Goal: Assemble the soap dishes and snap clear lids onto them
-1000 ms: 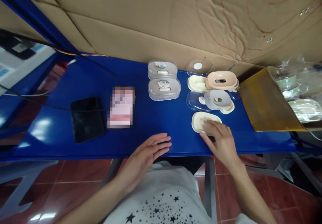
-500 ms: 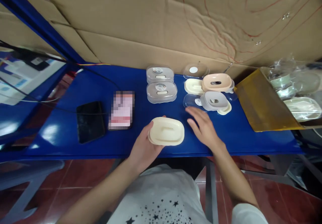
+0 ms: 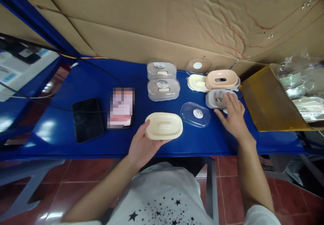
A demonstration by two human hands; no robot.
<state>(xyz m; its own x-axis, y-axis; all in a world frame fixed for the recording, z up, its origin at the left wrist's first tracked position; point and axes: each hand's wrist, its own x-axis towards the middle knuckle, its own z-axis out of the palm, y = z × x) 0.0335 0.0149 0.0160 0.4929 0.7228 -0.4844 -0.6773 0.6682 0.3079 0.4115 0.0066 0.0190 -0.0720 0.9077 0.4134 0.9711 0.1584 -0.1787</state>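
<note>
My left hand [image 3: 144, 142] grips a cream oval soap-box-like dish [image 3: 164, 126] with a raised bar in its middle, thumb over the rim and fingers below. My right hand [image 3: 234, 117] reaches over a grey oval tray with a slot [image 3: 215, 98], fingers on its right part and thumb apart near its front edge. Most of a small pale piece under that tray is hidden by the hand. Between my hands lies a clear oval lid [image 3: 194, 115] with a round white sticker. Behind the grey tray are a peach slotted tray [image 3: 221, 79] and a cream oval piece [image 3: 197, 83].
Two closed oval boxes [image 3: 163, 90] stand near the cardboard wall [image 3: 113, 26]. Another clear lid [image 3: 199, 66] rests at the back. A phone [image 3: 120, 108] and a dark tablet-like device [image 3: 88, 120] lie left. An open carton [image 3: 265, 100] with wrapped parts stands right.
My right hand has moved right, onto the grey tray. The clear lid now lies nearer me, out from beside the tray. My left hand still holds the cream dish.
</note>
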